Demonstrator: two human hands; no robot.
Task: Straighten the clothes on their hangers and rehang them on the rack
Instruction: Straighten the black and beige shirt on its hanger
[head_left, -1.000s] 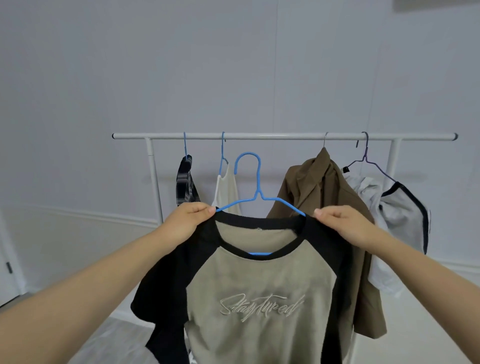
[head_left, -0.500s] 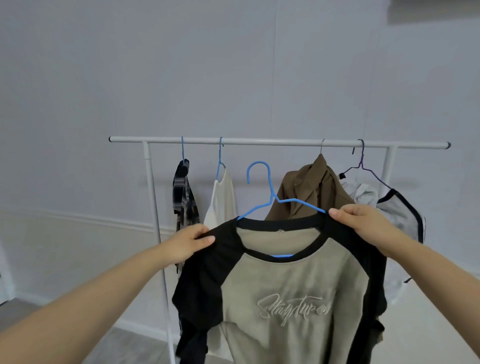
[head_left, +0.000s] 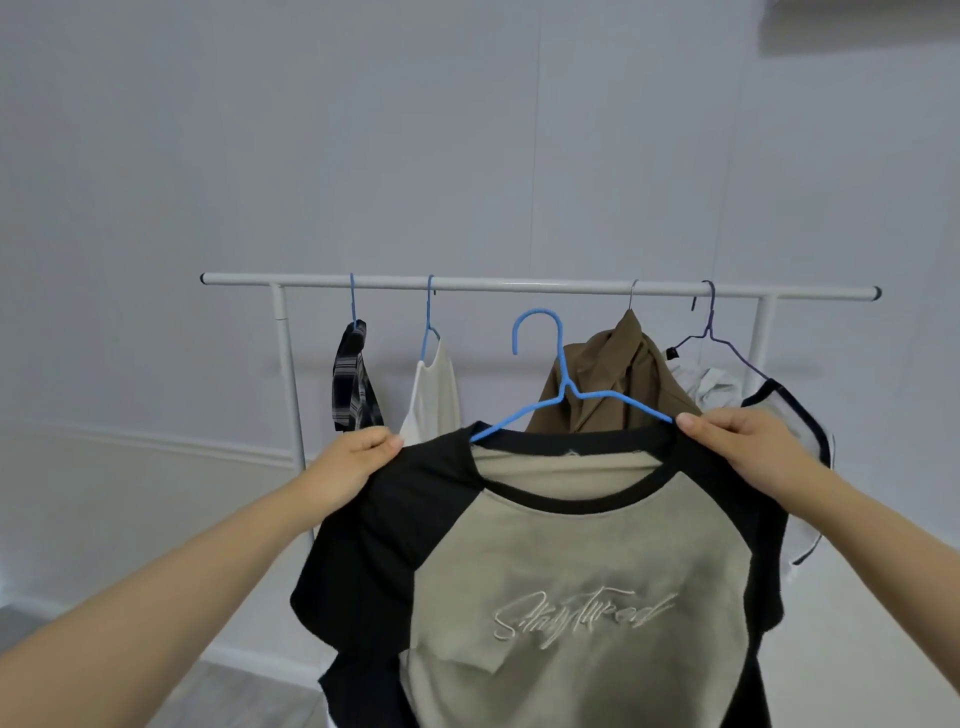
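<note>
A beige T-shirt with black raglan sleeves (head_left: 571, 582) hangs on a blue hanger (head_left: 563, 387) that I hold up in front of the white rack bar (head_left: 519, 285). My left hand (head_left: 358, 460) pinches the shirt's left shoulder. My right hand (head_left: 743, 441) pinches the right shoulder at the hanger's arm. The hanger's hook sits just below the bar, between the cream top and the brown jacket, free of the bar.
On the rack hang a plaid garment (head_left: 353, 379), a cream top (head_left: 434, 395), a brown jacket (head_left: 623, 379) and a white black-trimmed garment (head_left: 779, 415) on a purple hanger. A grey wall stands behind. The rack's left post (head_left: 288, 389) is near my left hand.
The shirt and hanger have shifted to the right and slightly up toward the bar. My left hand slid outward along the black sleeve shoulder.
</note>
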